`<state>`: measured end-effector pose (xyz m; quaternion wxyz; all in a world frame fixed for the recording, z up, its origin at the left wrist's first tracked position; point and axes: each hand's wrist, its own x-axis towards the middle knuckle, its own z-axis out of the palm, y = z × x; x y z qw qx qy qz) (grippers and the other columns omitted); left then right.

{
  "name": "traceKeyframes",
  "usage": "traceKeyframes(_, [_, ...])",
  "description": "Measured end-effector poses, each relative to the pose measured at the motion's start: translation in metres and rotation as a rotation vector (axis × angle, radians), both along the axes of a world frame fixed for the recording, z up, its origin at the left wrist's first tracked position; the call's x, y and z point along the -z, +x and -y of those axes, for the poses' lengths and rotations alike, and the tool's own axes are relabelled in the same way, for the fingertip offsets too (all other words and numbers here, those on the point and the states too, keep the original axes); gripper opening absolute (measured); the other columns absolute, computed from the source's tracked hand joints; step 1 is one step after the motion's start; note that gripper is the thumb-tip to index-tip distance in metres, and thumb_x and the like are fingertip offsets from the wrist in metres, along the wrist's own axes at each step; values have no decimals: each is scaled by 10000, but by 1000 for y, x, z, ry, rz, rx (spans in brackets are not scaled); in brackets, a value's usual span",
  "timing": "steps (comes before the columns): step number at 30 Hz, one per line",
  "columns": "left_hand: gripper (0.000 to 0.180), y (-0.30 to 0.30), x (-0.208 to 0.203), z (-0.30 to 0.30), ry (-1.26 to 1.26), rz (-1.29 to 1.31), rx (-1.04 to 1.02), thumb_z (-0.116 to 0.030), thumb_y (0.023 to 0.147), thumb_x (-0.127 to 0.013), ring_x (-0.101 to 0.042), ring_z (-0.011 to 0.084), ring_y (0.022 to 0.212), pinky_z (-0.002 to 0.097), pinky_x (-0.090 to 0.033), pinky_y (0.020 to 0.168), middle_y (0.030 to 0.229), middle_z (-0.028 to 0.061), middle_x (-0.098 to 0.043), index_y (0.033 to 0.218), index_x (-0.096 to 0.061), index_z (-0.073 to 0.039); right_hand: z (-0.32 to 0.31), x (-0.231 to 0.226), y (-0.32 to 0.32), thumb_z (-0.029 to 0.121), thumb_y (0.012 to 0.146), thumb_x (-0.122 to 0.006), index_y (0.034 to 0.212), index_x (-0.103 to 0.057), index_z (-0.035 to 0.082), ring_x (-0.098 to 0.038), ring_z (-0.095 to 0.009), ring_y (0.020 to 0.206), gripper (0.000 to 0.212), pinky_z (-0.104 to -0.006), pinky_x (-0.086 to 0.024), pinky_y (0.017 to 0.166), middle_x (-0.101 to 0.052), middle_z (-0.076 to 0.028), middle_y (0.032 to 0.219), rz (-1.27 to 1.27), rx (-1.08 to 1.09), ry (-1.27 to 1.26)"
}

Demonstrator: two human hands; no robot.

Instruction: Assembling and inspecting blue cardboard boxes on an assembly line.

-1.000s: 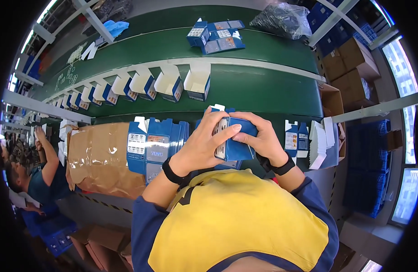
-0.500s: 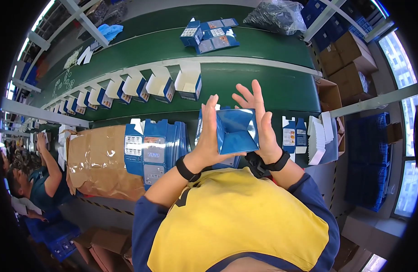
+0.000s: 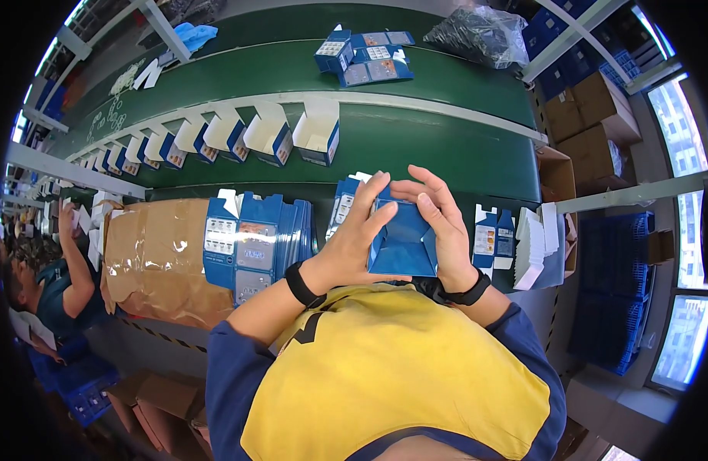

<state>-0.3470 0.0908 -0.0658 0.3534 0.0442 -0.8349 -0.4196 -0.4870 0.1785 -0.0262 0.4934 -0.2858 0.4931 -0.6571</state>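
Close to my chest, a blue folding carton (image 3: 404, 250) is held with its glossy folded panels facing me. On its left side is my left hand (image 3: 352, 237), the thumb over the carton's upper edge. My right hand (image 3: 448, 240) lies along the opposite side, its fingers curving over the far edge. Part of the carton is hidden behind the hands. Behind my left hand, another blue-and-white printed carton (image 3: 343, 201) shows in part. A stack of flattened blue cartons (image 3: 250, 246) lies left of my left wrist.
Open-topped cartons (image 3: 317, 140) stand in a row along the green conveyor (image 3: 431, 146). A brown paper-wrapped bundle (image 3: 158, 250) lies at left. White inserts (image 3: 530, 250) and flat cartons (image 3: 494, 234) sit at right. A co-worker (image 3: 50, 284) works at far left.
My fingers have bent inward over the carton, where before they were stretched upright. The carton's far panels have folded inward, and its opening looks smaller. The view has shifted slightly.
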Motion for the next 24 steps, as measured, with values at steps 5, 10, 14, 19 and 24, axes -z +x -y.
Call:
traceKeyframes(5, [1101,1,-15,-9,292,107,-2,-367,601,-832,-268,440,1298,459,-272,1049,1428,263,-193,1430,-161,-90,3,5,-7,198,916,-486,1299,-410,39,-487,-220,1141,422,-337,-388,972,-522,-151,1206,-193,-53,-4])
traceKeyframes(10, [1122,-12,7,-16,254,-67,-27,-341,601,-830,-202,421,1335,462,-216,1079,1451,237,-169,1424,-138,-23,4,4,-9,226,894,-520,1306,-397,30,-471,-225,1158,473,-342,-383,978,-478,-162,1256,-184,23,-122])
traceKeyframes(14, [1053,-4,-12,-11,171,180,10,-262,584,-822,-225,417,1326,484,-211,1082,1458,207,-178,1421,-207,-88,-3,28,-20,216,884,-523,1345,-358,31,-457,-247,1177,524,-356,-371,1000,-435,-170,1300,-55,-22,-146])
traceKeyframes(19, [987,4,2,8,-277,-69,200,-140,635,-792,-261,429,1309,531,-209,1070,1432,212,-237,1419,-197,-209,-8,46,-46,217,892,-545,1433,-221,99,-487,-255,1128,642,-390,-394,962,-416,-165,1308,493,-196,252])
traceKeyframes(24, [900,8,49,33,-346,312,-191,53,701,-641,-295,414,1297,517,-231,1068,1426,235,-251,1424,-167,-198,28,79,-78,91,852,-572,1447,-183,114,-529,-242,1058,711,-364,-467,875,-417,-163,1280,401,-133,370])
